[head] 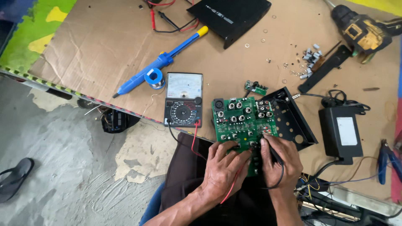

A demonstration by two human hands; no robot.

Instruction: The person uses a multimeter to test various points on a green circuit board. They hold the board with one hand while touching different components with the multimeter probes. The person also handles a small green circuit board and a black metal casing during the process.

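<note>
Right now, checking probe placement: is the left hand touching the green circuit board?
Touching. The head view shows the left hand with fingertips resting on the green circuit board.

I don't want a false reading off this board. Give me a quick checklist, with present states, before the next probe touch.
1. Green circuit board steady: ok, both hands rest on its near edge.
2. Left hand on the red probe lead: ok, the red wire runs under it.
3. Right hand on the black probe: ok.
4. Probe tips on the intended points: cannot tell, fingers hide them.
5. Analog multimeter dial in view: ok, face up beside the board; needle and range cannot tell.
6. Blue soldering iron clear of the hands: ok.
</note>
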